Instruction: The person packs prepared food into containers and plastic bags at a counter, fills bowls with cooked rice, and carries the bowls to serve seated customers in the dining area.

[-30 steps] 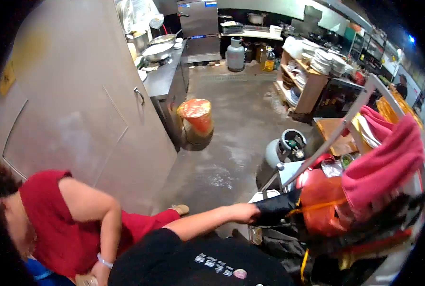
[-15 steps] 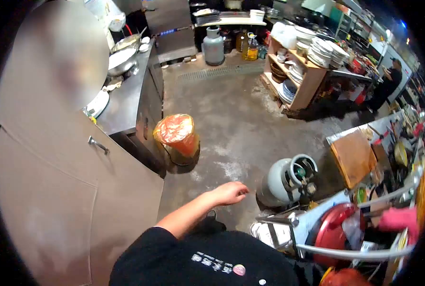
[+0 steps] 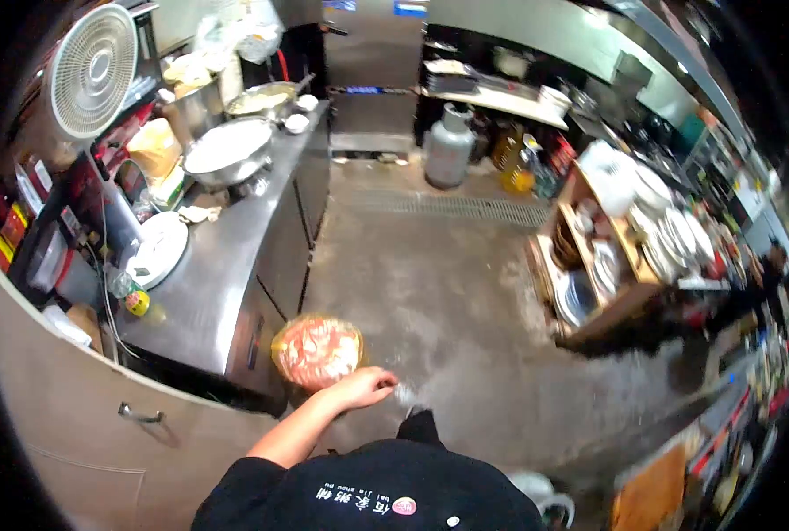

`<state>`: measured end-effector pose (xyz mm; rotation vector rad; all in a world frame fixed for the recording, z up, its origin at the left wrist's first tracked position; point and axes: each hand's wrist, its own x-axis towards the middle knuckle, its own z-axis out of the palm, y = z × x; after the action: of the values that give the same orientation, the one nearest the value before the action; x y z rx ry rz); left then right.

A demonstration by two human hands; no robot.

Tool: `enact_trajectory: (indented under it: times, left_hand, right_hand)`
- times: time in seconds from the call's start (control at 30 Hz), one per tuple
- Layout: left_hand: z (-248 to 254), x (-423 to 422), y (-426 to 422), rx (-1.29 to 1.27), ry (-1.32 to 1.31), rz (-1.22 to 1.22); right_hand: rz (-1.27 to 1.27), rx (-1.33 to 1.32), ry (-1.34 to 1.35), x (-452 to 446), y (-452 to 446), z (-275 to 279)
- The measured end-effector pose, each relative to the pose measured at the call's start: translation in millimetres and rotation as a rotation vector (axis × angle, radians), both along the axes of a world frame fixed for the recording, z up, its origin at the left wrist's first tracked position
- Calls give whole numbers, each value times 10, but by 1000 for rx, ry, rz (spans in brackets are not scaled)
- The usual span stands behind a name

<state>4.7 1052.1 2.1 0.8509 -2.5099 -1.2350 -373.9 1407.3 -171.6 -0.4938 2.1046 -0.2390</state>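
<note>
My left hand point(image 3: 365, 388) hangs in front of my body with its fingers loosely bent and nothing in it. In the view it overlaps the lower right side of a bin point(image 3: 317, 345) lined with an orange-red plastic bag; I cannot tell whether they touch. My right hand is out of view. A foot in a dark shoe point(image 3: 419, 425) shows below my left hand on the floor. To the left, a steel counter point(image 3: 213, 274) carries a large metal bowl point(image 3: 230, 152), a white plate point(image 3: 162, 250) and a bottle with a yellow label point(image 3: 134, 297).
A light panel with a handle point(image 3: 142, 413) is at lower left, beneath a fan point(image 3: 95, 71). A gas cylinder point(image 3: 448, 149) stands at the back. Dishes fill a wooden shelf point(image 3: 620, 296) at right. A second cylinder point(image 3: 536, 487) is partly hidden by my body. A person point(image 3: 770, 274) stands far right.
My view has swung left and moved forward past the panel, showing more of the counter and the fan. The bagged bin is now nearer my left hand; the near cylinder has slid low in view.
</note>
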Motion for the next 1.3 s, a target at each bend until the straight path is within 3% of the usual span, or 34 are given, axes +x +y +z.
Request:
enact_trajectory:
  times: [0.13,0.2,0.3,0.33,0.4,0.47,0.53,0.57,0.6,0.67,0.77,0.8,0.9,0.97,1.0,1.03,1.1,1.2,1.23,1.27,1.3]
  left_hand:
    - [417,195,-912,-23,-146,265]
    - [579,267,-1336,101,-112,487]
    - [186,423,-2028,25,-86,652]
    - [115,443,-2242,0,-65,716]
    - [-33,421,-2655,-2,-27,791]
    - [-157,318,-3151,34,21,806]
    - [-278,295,-3831,148,61,860]
    - [-355,222,-4106,280,92,889]
    - [-420,186,-4435,178,113,913]
    - [-267,160,-5127,58,217,959]
    - [-17,217,-6036,129,305,1055]
    - [-212,278,-6342,95,471,1084]
    - [-253,445,-7140,146,531,1245]
    - [-368,577,-7624,123,629,1331]
    - [-499,645,-7822,124,822,1330]
    - [-485,693,-8009,180,854,1433]
    - [-423,774,-8258,255,788,1602]
    - [-223,885,-8701,454,898,1842]
    - [-323,949,-8881,396,909,1909]
    - [-488,1050,-9024,342,920,1971]
    - [-658,1155,-9124,258,626,1961]
  right_hand:
    - [121,32,7,-738,-1472,112]
    - [244,-10,61,-1202,-2390,197]
    - [418,-185,187,-1932,-4080,350]
    - [338,-273,172,-2073,-4664,401]
    - [-126,-534,107,-2117,-5762,262]
    - [-45,-556,-47,-2052,-6731,160]
    - [56,-491,-57,-1304,-7506,514]
    - [200,-561,-336,-1330,-7904,164]
    - [351,-509,-249,-920,-8239,412]
    - [614,-535,-225,-621,-8977,239]
    - [724,-634,-406,-25,-9943,546]
    - [759,-642,-458,126,-10302,609]
    - [947,-607,-432,657,-11445,1003]
    - [989,-685,-519,994,-12291,851]
    - [1007,-709,-585,1253,-12699,952]
    - [1039,-705,-613,1500,-13102,1063]
    - [1103,-637,-741,1945,-13564,1213]
    - [1213,-539,-884,2557,-14121,1399]
    - [1280,-539,-919,2733,-14302,1427]
    - [1388,-684,-748,2965,-14493,1289]
    - [1487,-823,-566,3186,-14645,1128]
